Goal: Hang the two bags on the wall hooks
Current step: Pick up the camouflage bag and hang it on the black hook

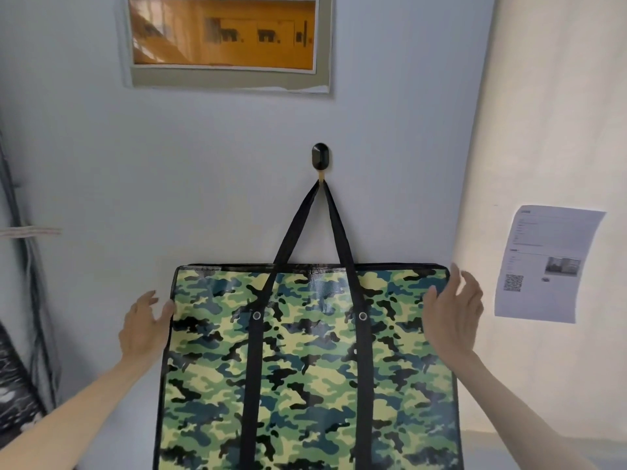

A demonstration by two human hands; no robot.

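A large camouflage bag (305, 368) with black straps hangs flat against the pale wall. Its two straps (307, 225) meet on a black oval wall hook (320, 157). My left hand (146, 323) is at the bag's upper left edge, fingers spread, the thumb touching the edge. Beside the upper right corner is my right hand (453, 310), fingers apart, resting against the corner without gripping it. I see only this one bag and this one hook.
A framed orange picture (224, 39) hangs above the hook. A printed sheet (546, 262) is stuck to the white wall on the right. Dark poles and fabric (23, 334) lean at the left edge.
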